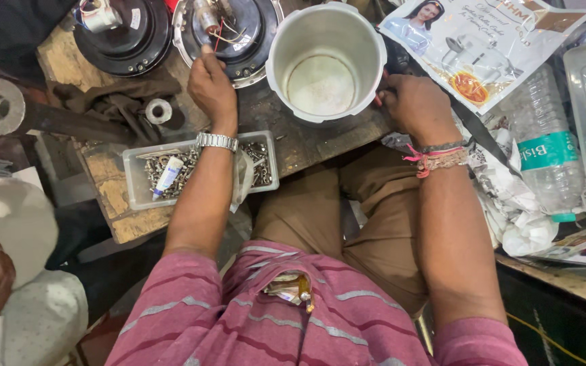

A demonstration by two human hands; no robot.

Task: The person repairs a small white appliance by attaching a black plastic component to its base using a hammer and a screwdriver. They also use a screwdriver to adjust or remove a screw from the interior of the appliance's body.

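Fingers of the left hand [211, 88] curl and press on the round heater base [228, 37] with its red wires. Just to its right stands the empty aluminium pot [325, 61]; the right hand [412, 105] grips something at the pot's far side, its fingers closed and hidden.

Evenly lit from above, soft shadows under the workbench [293, 146], glare on plastic wrapping [483, 41], slight edge distortion, sharp centre.

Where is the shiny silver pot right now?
In the head view, the silver pot stands open on the worn wooden bench, top centre, between the left hand and the right hand, beside a round black appliance base.
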